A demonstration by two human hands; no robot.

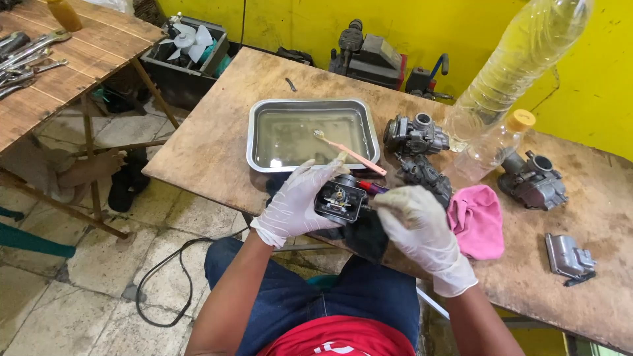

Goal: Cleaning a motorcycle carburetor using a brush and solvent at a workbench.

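- Your left hand [297, 201] is closed around the small carburetor body [340, 200], fingers wrapped over its far side, holding it just above the near edge of the wooden table [217, 138] with its open face turned up toward you.
- Your right hand [414, 224] is closed in a pinch on a red-handled screwdriver [370, 188]; the fingers cover most of the handle.
- The tool's long axis runs right to left, its tip pointing into the carburetor body from the right, so the held part lies directly left of your right fingertips, touching or nearly so.
- Beneath both hands lies a dark cloth [366, 234]; a pink rag [477, 217] sits just right of your right hand.
- Beyond your left hand, the metal tray [258, 128] holds clear liquid, with a pink toothbrush [349, 153] resting across its near right rim.
- Two more carburetors [415, 135] sit past the tool, close by.
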